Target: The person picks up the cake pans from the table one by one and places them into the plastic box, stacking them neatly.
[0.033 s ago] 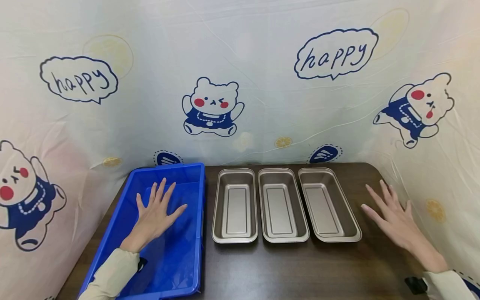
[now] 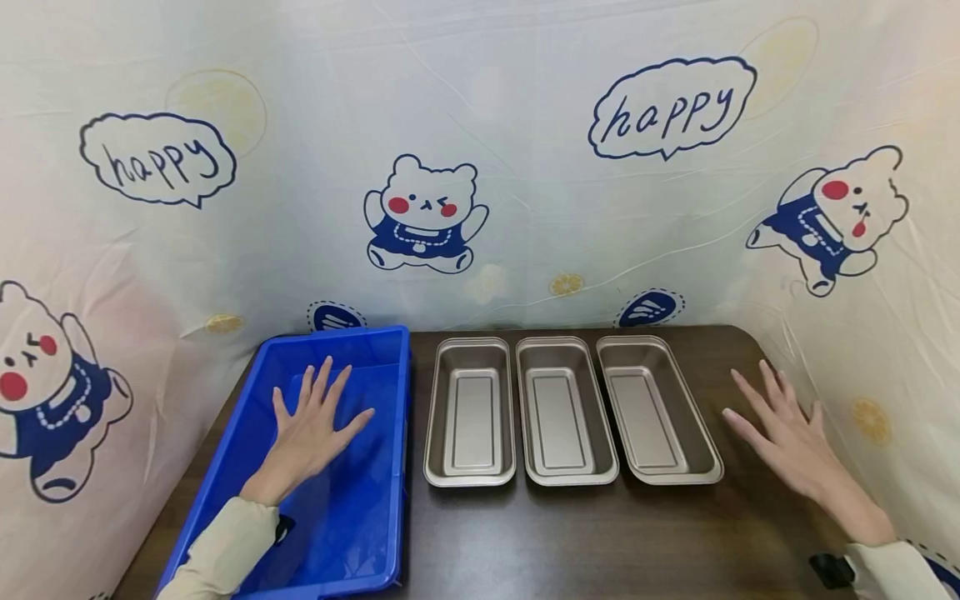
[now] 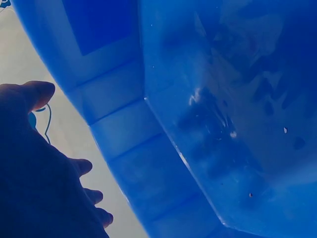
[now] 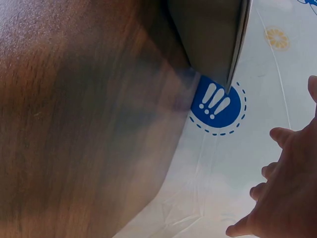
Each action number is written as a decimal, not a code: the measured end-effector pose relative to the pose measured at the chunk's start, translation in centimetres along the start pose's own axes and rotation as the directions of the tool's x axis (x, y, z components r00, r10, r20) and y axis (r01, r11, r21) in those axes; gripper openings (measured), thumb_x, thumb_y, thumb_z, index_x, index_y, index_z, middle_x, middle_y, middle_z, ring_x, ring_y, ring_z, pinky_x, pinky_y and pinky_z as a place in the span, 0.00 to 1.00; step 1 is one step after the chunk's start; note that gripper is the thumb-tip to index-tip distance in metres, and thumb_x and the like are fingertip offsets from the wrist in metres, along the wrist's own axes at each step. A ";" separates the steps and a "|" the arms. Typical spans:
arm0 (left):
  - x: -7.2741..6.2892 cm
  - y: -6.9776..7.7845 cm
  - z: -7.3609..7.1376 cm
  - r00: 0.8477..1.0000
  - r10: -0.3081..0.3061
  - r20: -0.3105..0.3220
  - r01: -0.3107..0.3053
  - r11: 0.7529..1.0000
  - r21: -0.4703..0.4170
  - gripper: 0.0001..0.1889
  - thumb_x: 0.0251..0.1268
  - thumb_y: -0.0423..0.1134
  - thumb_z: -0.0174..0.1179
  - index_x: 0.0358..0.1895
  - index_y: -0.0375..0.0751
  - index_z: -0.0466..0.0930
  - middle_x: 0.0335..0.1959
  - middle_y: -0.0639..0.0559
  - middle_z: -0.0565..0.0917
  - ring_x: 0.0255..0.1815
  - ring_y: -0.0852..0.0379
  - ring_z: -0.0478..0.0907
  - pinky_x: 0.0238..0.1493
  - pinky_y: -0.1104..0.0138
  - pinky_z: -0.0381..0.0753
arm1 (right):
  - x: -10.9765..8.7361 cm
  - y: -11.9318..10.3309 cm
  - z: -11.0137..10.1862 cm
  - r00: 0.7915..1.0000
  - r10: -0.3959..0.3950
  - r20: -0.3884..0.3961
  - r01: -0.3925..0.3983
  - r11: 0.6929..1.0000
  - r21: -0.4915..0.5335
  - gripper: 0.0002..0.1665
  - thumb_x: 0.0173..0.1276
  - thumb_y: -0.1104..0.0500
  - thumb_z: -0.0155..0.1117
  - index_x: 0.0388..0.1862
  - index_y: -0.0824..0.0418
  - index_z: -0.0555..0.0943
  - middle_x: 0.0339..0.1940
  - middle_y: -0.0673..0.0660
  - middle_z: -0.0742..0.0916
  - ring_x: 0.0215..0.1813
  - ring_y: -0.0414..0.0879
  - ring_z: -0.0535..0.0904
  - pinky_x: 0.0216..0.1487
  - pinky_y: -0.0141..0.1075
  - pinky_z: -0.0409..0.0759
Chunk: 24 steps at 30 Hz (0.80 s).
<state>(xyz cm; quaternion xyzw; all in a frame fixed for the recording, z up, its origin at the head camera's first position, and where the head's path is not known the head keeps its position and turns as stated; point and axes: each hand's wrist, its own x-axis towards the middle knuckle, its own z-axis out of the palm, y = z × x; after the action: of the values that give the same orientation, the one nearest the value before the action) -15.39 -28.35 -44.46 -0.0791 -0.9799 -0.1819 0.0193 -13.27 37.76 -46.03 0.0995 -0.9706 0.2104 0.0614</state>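
Beneath the left hand (image 2: 311, 433): a blue plastic tray (image 2: 367, 492) at the left of the dark wood-grain table (image 2: 525, 542), its long sides running away from the person; the palm is over the tray's inside.
Between the hands: three metal loaf pans in one row, upright, narrow ends toward the person; the left pan (image 2: 472, 425) stands just beside the tray with a strip of table between, the middle pan (image 2: 561, 425) comes next, the right pan (image 2: 651, 425) last. Whether their rims touch is hard to tell.
Nearest the right hand (image 2: 795, 450): the right pan, a short way off, with bare table between pan and fingertips.
Left grip: wide, fingers straight and fanned, thumb well out to the side; it has hold of nothing.
Right grip: likewise wide, fingers stretched forward and thumb apart; nothing is held, and the hand is near the table's right edge.
Writing on the pale cloth (image 2: 540, 75): "happy" in lettering inside two cloud-shaped bubbles, one at left (image 2: 157, 158), one at right (image 2: 672, 108).
Prints on the cloth: winking bears with red cheeks and navy tops, the middle bear (image 2: 420, 212) with both arms raised; yellow citrus slices; navy ovals with white strokes and dashed borders.
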 end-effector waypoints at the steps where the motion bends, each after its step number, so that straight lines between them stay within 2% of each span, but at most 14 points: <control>1: 0.0 0.0 0.0 1.000 0.000 -0.002 0.000 1.000 0.002 0.48 0.76 0.64 0.56 0.86 0.37 0.49 0.87 0.31 0.41 0.85 0.25 0.32 0.71 0.24 0.19 | 0.0 0.0 0.0 1.000 0.002 0.001 -0.002 1.000 0.001 0.44 0.85 0.44 0.51 0.90 0.53 0.47 0.87 0.71 0.41 0.86 0.71 0.28 0.66 0.84 0.21; 7: -0.1 0.0 -0.1 1.000 -0.010 -0.004 0.010 1.000 0.014 0.48 0.76 0.62 0.57 0.86 0.37 0.49 0.87 0.30 0.41 0.85 0.25 0.32 0.71 0.23 0.18 | -0.1 0.0 0.2 1.000 0.008 0.002 -0.008 1.000 0.012 0.44 0.85 0.44 0.50 0.90 0.53 0.47 0.87 0.71 0.40 0.86 0.70 0.27 0.68 0.83 0.23; 11: -0.2 0.0 -0.1 1.000 -0.019 -0.004 0.019 1.000 0.020 0.49 0.76 0.65 0.56 0.86 0.38 0.48 0.87 0.31 0.40 0.85 0.25 0.31 0.71 0.24 0.17 | -0.1 0.0 0.3 1.000 0.004 -0.001 -0.004 1.000 0.022 0.43 0.85 0.44 0.51 0.90 0.52 0.47 0.87 0.70 0.40 0.86 0.70 0.27 0.69 0.83 0.26; 24: -0.3 0.1 -0.5 1.000 -0.010 -0.019 0.011 1.000 0.022 0.48 0.75 0.62 0.57 0.86 0.38 0.49 0.87 0.31 0.41 0.85 0.24 0.33 0.71 0.24 0.18 | -0.5 -0.1 -0.2 1.000 0.012 0.008 -0.012 1.000 0.029 0.44 0.85 0.45 0.51 0.90 0.51 0.46 0.88 0.68 0.38 0.86 0.70 0.27 0.69 0.81 0.22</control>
<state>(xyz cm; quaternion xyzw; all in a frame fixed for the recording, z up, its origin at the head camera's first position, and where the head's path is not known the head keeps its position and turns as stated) -15.07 -28.50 -44.03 -0.0720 -0.9820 -0.1720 0.0284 -12.73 37.81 -45.89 0.0954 -0.9683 0.2244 0.0549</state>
